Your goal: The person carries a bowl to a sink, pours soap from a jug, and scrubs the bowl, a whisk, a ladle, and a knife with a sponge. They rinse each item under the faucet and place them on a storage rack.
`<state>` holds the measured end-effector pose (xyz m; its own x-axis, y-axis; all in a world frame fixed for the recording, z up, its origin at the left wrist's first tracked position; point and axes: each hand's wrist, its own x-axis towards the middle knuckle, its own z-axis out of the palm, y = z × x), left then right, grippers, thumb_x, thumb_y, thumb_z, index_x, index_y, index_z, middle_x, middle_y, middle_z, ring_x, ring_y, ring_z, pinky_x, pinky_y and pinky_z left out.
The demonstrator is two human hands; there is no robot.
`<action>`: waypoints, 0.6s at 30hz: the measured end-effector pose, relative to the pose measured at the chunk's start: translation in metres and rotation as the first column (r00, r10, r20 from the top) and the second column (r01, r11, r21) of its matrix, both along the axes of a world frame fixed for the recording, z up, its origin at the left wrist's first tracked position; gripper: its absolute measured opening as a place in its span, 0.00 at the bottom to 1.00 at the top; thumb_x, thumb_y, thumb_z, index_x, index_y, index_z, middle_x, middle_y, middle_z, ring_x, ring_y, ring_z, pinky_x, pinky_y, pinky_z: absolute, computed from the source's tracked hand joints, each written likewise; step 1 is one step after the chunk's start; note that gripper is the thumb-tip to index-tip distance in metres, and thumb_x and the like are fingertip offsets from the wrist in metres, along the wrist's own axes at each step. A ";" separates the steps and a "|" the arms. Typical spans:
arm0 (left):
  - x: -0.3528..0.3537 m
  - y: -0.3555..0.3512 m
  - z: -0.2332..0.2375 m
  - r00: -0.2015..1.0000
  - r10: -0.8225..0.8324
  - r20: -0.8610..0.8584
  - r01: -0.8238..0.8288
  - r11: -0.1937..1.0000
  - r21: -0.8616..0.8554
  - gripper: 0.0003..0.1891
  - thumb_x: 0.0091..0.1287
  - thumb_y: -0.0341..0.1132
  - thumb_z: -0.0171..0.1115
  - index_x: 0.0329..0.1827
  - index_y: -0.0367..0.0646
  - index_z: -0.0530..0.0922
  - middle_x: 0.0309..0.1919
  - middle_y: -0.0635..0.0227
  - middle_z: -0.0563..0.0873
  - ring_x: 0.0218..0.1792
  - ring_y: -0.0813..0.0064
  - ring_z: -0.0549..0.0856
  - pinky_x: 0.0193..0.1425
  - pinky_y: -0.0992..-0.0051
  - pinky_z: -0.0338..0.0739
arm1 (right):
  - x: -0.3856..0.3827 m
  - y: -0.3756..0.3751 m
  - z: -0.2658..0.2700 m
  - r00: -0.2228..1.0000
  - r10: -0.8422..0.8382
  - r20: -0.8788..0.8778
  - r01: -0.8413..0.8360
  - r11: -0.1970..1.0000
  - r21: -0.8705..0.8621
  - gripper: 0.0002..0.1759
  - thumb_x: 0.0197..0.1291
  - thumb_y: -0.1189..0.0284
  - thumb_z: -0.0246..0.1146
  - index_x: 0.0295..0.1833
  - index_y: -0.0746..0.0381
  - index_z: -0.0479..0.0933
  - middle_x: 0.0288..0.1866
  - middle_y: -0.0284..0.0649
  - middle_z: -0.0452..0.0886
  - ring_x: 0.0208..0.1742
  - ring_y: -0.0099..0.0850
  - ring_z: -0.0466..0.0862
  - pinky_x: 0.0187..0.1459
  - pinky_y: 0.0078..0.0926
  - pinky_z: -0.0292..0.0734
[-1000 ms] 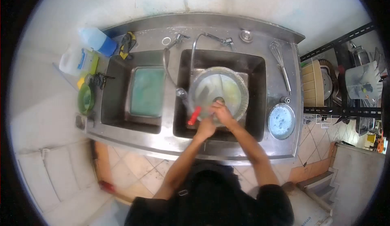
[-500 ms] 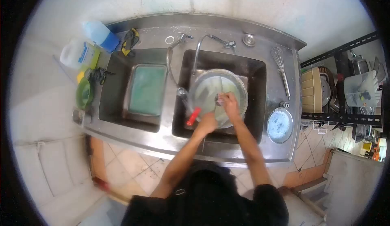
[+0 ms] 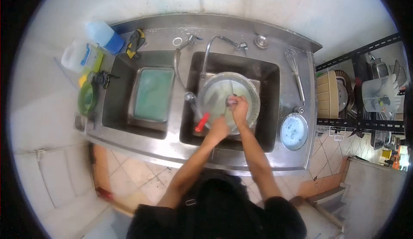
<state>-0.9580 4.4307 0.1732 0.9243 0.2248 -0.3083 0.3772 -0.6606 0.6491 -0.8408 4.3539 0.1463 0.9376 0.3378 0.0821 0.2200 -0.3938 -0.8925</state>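
Observation:
A large round metal pot (image 3: 255, 88) with cloudy whitish water stands in the right sink basin (image 3: 269, 73). Over its near rim, my left hand (image 3: 218, 128) is closed around the thin handle of a utensil whose head I cannot make out. My right hand (image 3: 238, 109) is closed over the pot's middle, at the utensil's far end, on a small dark, shiny piece that is mostly covered by my fingers. Left of my left hand, a red-handled tool (image 3: 201, 122) leans on the pot's rim, its blade-like part inside the pot.
The left basin (image 3: 118, 75) contains a rectangular tray of greenish water (image 3: 155, 95). A spray hose (image 3: 190, 97) hangs between the basins. On the right counter lie a whisk (image 3: 295, 69) and a bowl of bluish suds (image 3: 294, 131). Bottles (image 3: 114, 41) stand at left; a shelf (image 3: 361, 121) stands right.
My right hand has shifted slightly left and down over the pot, while my left hand stays near the rim. The whole view has moved a little.

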 end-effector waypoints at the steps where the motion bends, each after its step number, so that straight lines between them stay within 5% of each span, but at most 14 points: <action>1: 0.001 0.002 0.009 1.000 -0.003 0.004 0.003 1.000 -0.001 0.17 0.52 0.27 0.58 0.44 0.27 0.74 0.32 0.40 0.82 0.39 0.43 0.82 0.45 0.54 0.75 | -0.005 0.002 0.005 1.000 -0.003 0.004 0.003 1.000 -0.001 0.20 0.41 0.86 0.55 0.41 0.63 0.83 0.35 0.47 0.83 0.36 0.34 0.84 0.38 0.28 0.77; 4: 0.010 0.014 0.042 0.998 -0.035 0.055 0.039 0.996 -0.077 0.13 0.54 0.28 0.55 0.41 0.29 0.77 0.33 0.38 0.81 0.37 0.45 0.83 0.43 0.53 0.76 | -0.029 0.013 0.015 0.993 -0.094 -0.075 0.097 0.994 0.040 0.24 0.40 0.90 0.52 0.43 0.62 0.83 0.34 0.45 0.81 0.36 0.33 0.83 0.38 0.26 0.76; 6: 0.012 0.021 0.047 0.979 0.169 0.110 -0.144 0.967 -0.209 0.13 0.56 0.28 0.54 0.43 0.34 0.77 0.34 0.41 0.82 0.40 0.47 0.83 0.43 0.56 0.76 | -0.047 0.009 0.013 0.996 0.085 -0.012 -0.083 0.989 0.125 0.25 0.39 0.90 0.50 0.43 0.63 0.83 0.35 0.43 0.80 0.37 0.34 0.81 0.40 0.25 0.75; 10: 0.002 0.025 0.029 0.961 0.212 0.179 -0.148 0.937 -0.318 0.14 0.57 0.28 0.52 0.45 0.36 0.77 0.34 0.44 0.83 0.39 0.49 0.83 0.42 0.60 0.76 | -0.047 -0.002 0.010 0.991 0.125 -0.048 -0.117 0.982 0.150 0.25 0.41 0.90 0.48 0.44 0.63 0.82 0.39 0.43 0.82 0.38 0.33 0.81 0.41 0.24 0.75; 13: 0.000 0.012 0.008 0.982 0.142 0.122 -0.119 0.977 -0.176 0.14 0.59 0.29 0.52 0.47 0.36 0.77 0.32 0.46 0.83 0.35 0.54 0.83 0.40 0.62 0.75 | -0.032 -0.003 0.018 0.995 -0.098 0.025 0.090 0.974 0.210 0.24 0.45 0.90 0.50 0.46 0.62 0.82 0.38 0.41 0.81 0.38 0.30 0.80 0.40 0.22 0.75; 15: -0.002 0.005 0.009 0.926 0.276 0.257 -0.177 0.920 -0.351 0.14 0.61 0.30 0.51 0.48 0.36 0.77 0.30 0.49 0.83 0.33 0.56 0.82 0.39 0.63 0.74 | -0.033 0.000 0.004 0.894 -0.447 0.041 0.418 0.861 0.290 0.18 0.50 0.86 0.54 0.45 0.65 0.80 0.40 0.43 0.81 0.39 0.32 0.81 0.41 0.25 0.77; 16: -0.002 0.001 0.011 0.924 0.280 0.261 -0.178 0.918 -0.354 0.14 0.61 0.30 0.51 0.48 0.36 0.77 0.30 0.49 0.83 0.33 0.56 0.82 0.39 0.63 0.74 | -0.029 0.000 -0.005 0.895 -0.444 0.048 0.413 0.863 0.290 0.18 0.50 0.86 0.54 0.45 0.65 0.80 0.40 0.43 0.81 0.39 0.32 0.81 0.41 0.25 0.77; 18: -0.008 0.002 0.023 0.954 0.290 -0.080 -0.284 0.782 -0.555 0.16 0.59 0.26 0.50 0.52 0.39 0.74 0.24 0.60 0.80 0.16 0.68 0.77 0.16 0.68 0.70 | -0.027 0.005 -0.011 0.730 -0.218 -0.647 0.630 0.582 0.514 0.14 0.58 0.81 0.54 0.49 0.65 0.77 0.43 0.42 0.81 0.42 0.32 0.81 0.42 0.26 0.79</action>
